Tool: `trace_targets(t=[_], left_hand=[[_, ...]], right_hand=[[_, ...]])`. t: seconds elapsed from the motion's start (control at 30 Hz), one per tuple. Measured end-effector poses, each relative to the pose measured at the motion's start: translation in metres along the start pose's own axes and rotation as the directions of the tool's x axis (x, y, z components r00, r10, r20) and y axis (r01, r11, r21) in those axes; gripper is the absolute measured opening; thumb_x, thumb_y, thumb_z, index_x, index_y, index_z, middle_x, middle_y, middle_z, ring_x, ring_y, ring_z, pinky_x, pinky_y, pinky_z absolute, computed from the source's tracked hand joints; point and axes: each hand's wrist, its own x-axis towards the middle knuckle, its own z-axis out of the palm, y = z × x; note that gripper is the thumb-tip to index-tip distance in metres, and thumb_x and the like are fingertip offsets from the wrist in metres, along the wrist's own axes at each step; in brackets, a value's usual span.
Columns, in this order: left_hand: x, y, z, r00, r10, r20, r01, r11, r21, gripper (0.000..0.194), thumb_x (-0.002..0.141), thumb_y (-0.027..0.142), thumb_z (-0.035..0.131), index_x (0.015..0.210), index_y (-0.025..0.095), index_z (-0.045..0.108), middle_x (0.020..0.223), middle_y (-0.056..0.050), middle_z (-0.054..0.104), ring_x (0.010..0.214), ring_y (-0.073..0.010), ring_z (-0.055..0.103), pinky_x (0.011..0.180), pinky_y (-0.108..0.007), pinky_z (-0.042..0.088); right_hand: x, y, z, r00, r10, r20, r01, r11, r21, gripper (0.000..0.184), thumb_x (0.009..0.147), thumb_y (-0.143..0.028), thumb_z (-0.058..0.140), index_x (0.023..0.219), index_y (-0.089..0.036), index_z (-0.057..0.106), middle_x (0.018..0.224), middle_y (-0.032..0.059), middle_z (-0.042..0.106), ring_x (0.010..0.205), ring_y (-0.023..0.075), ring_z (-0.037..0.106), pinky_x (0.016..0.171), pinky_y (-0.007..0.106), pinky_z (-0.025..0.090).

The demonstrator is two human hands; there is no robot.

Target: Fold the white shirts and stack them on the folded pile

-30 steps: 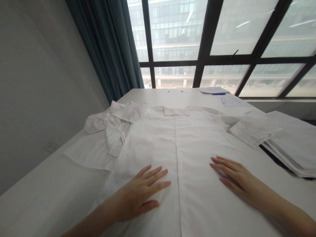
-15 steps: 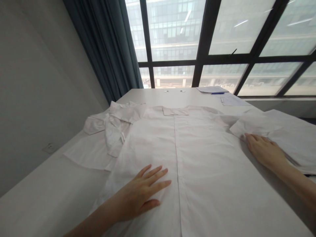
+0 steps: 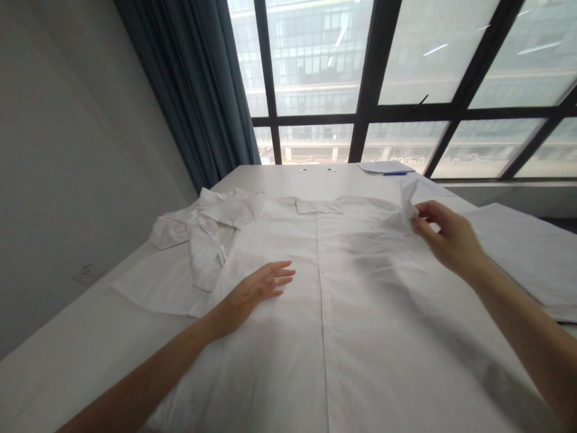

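A white shirt lies spread over the table, its collar toward the far end and a straight seam running down its middle. My right hand pinches the end of the shirt's right-hand sleeve and holds it raised above the shirt's shoulder. Over the left half of the shirt hovers my left hand, fingers stretched out and gripping nothing. Whether its fingertips touch the cloth, I cannot tell. More crumpled white cloth lies at the shirt's left side.
Folded white cloth rests on the table's right side. Papers and a blue pen lie at the far end of the table. Beyond are a dark curtain and windows; a wall stands on the left.
My right hand has lifted the sleeve off the table and brought it leftward, toward the shirt's shoulder. My left hand has risen and moved a little farther forward.
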Motion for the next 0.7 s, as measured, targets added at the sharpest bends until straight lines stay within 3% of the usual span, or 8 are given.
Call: trace_targets(t=[0.1,0.17,0.27,0.33,0.47,0.57,0.63,0.7], left_hand=[[0.0,0.002,0.01,0.998,-0.01,0.057,0.029,0.937,-0.347,0.07,0.092,0.068,0.043,0.15,0.031,0.031,0.149,-0.016,0.045,0.134,-0.0364,0.046,0.098,-0.053,0.047],[-0.008,-0.001,0.017,0.99,-0.003,0.143,0.065,0.901,-0.429,0.083,0.086,0.077,0.043,0.154,0.035,0.02,0.15,-0.016,0.044,0.131,-0.0382,0.05,0.094,-0.054,0.049],[-0.02,-0.007,0.023,0.992,-0.021,0.122,0.068,0.916,-0.396,0.088,0.084,0.081,0.039,0.155,0.034,0.014,0.148,-0.016,0.046,0.125,-0.0374,0.055,0.09,-0.053,0.051],[-0.023,-0.01,0.024,0.997,-0.079,0.009,0.079,0.958,-0.277,0.084,0.089,0.074,0.04,0.155,0.03,0.016,0.145,-0.017,0.049,0.122,-0.0356,0.057,0.089,-0.05,0.053],[-0.021,-0.013,0.023,0.983,-0.139,-0.116,0.133,0.989,-0.055,0.078,0.086,0.049,0.063,0.152,0.028,0.027,0.134,-0.014,0.06,0.118,-0.0319,0.061,0.09,-0.045,0.055],[-0.019,-0.012,0.023,0.983,-0.117,-0.144,0.095,0.983,-0.157,0.072,0.083,0.04,0.065,0.148,0.027,0.036,0.127,-0.011,0.065,0.109,-0.0288,0.066,0.087,-0.042,0.056],[-0.019,-0.008,0.02,0.965,-0.115,-0.236,0.067,0.977,-0.204,0.068,0.08,0.037,0.068,0.144,0.025,0.044,0.124,-0.009,0.067,0.103,-0.0266,0.068,0.081,-0.035,0.058],[-0.018,-0.003,0.015,0.925,-0.133,-0.355,0.055,0.974,-0.222,0.06,0.076,0.034,0.069,0.133,0.021,0.057,0.115,-0.008,0.071,0.095,-0.0247,0.07,0.071,-0.028,0.058]], right_hand=[[-0.026,-0.081,0.012,0.951,-0.214,0.222,0.087,0.877,0.472,0.011,0.094,-0.03,0.049,0.091,-0.023,0.056,0.081,0.0023,0.063,0.074,0.0175,0.061,0.065,0.029,0.047],[-0.046,-0.117,0.021,0.839,-0.387,0.383,0.094,0.796,0.598,0.008,0.094,-0.025,0.05,0.092,-0.023,0.057,0.087,0.004,0.065,0.078,0.0169,0.061,0.072,0.031,0.05],[-0.065,-0.135,0.033,0.606,-0.597,0.526,0.078,0.703,0.707,0.012,0.094,-0.02,0.051,0.102,-0.022,0.061,0.104,0.0061,0.065,0.095,0.0172,0.062,0.086,0.033,0.051],[-0.067,-0.13,0.04,0.543,-0.632,0.553,0.077,0.693,0.716,0.017,0.096,-0.02,0.049,0.108,-0.022,0.062,0.108,0.0068,0.065,0.1,0.0172,0.062,0.09,0.033,0.05],[-0.052,-0.102,0.048,0.655,-0.517,0.55,0.15,0.803,0.576,0.02,0.098,-0.022,0.047,0.11,-0.023,0.062,0.113,0.0073,0.065,0.103,0.0189,0.062,0.092,0.035,0.049],[-0.034,-0.066,0.056,0.757,-0.417,0.503,0.263,0.899,0.35,0.021,0.096,-0.024,0.047,0.108,-0.023,0.064,0.117,0.0096,0.064,0.108,0.0233,0.061,0.094,0.041,0.049],[-0.023,-0.032,0.064,0.821,-0.354,0.448,0.336,0.934,0.123,0.024,0.093,-0.026,0.049,0.113,-0.024,0.064,0.123,0.0121,0.063,0.116,0.0291,0.058,0.097,0.05,0.046],[-0.016,0.007,0.073,0.901,-0.253,0.352,0.315,0.94,-0.13,0.033,0.09,-0.023,0.05,0.121,-0.024,0.061,0.135,0.014,0.058,0.129,0.0359,0.048,0.098,0.059,0.042]])
